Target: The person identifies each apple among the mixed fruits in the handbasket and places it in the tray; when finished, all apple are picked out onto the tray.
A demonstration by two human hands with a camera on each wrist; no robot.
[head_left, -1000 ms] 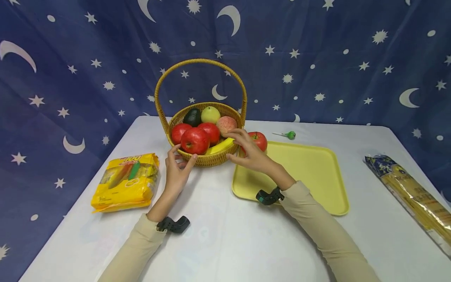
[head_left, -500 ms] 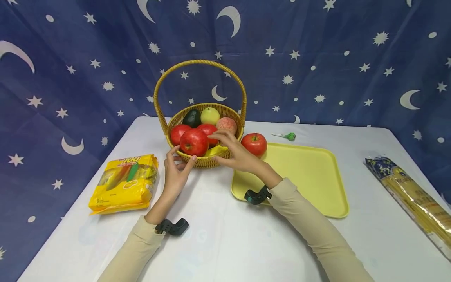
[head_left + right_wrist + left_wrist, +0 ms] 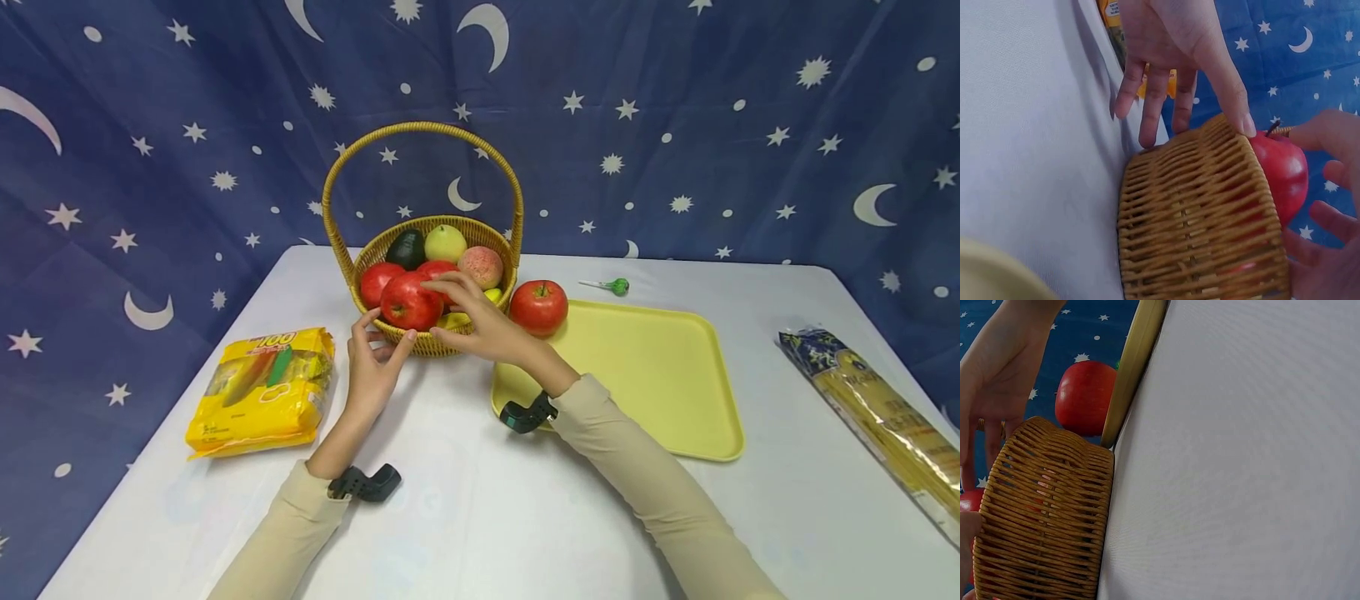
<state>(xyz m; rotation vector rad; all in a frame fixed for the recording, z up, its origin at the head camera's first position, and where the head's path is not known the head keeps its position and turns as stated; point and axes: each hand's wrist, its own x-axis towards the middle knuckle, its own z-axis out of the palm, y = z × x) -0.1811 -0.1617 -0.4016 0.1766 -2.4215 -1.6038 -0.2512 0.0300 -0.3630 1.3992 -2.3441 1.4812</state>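
A wicker basket (image 3: 435,345) with a tall handle holds several fruits. At its front lies a red apple (image 3: 411,302), with two more red apples behind it. A dark avocado (image 3: 406,249), a yellow-green pear (image 3: 446,244), a peach (image 3: 481,267) and a partly hidden banana (image 3: 452,322) share the basket. My left hand (image 3: 372,367) is spread at the basket's front left, thumb at the rim below the front apple. My right hand (image 3: 483,329) reaches over the front right rim, its spread fingers beside that apple. In the right wrist view, the basket wall (image 3: 1200,219) stands between both hands.
Right of the basket, another red apple (image 3: 538,307) sits at the corner of a yellow tray (image 3: 637,375). Behind the tray lies a green lollipop (image 3: 618,287). A yellow food bag (image 3: 262,392) is at left, a spaghetti pack (image 3: 870,408) at far right.
My right hand has moved left from over the banana to the front apple's right side, uncovering the apple by the tray. My left hand stays at the basket's rim.
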